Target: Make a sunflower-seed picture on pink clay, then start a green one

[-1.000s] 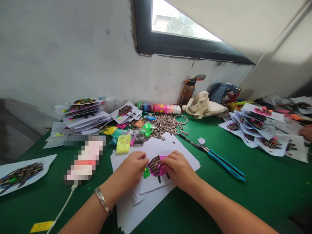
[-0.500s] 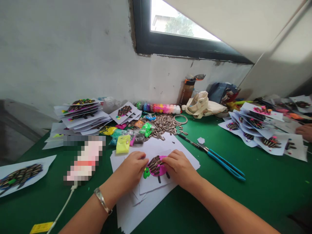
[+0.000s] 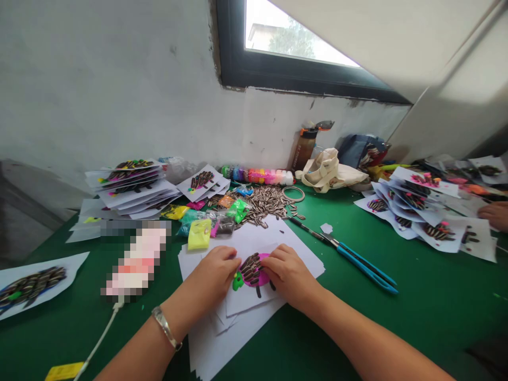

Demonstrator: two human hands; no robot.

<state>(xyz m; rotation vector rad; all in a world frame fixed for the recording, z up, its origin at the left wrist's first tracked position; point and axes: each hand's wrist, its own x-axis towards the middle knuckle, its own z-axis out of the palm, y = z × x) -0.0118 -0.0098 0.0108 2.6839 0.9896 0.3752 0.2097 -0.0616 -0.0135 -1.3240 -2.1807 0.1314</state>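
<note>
On a small white card lies a hedgehog-like figure of pink clay, with a green clay head and dark short legs. Striped sunflower seeds cover its left and upper part. My left hand rests at the card's left side, fingers curled together beside the figure; anything in them is hidden. Over the figure's right side, my right hand is closed in a pinch, its fingertips at the pink clay. Whatever they hold is too small or covered. Beneath the card is a stack of white paper.
Behind the hands lie loose sunflower seeds and clay packets. Blue tweezers and a pen lie right. Finished-picture piles stand left and right. Another person's hand shows at the far right.
The view has shifted very slightly. Both hands stay at the figure, with the right fingertips moving only a little over the pink clay.
</note>
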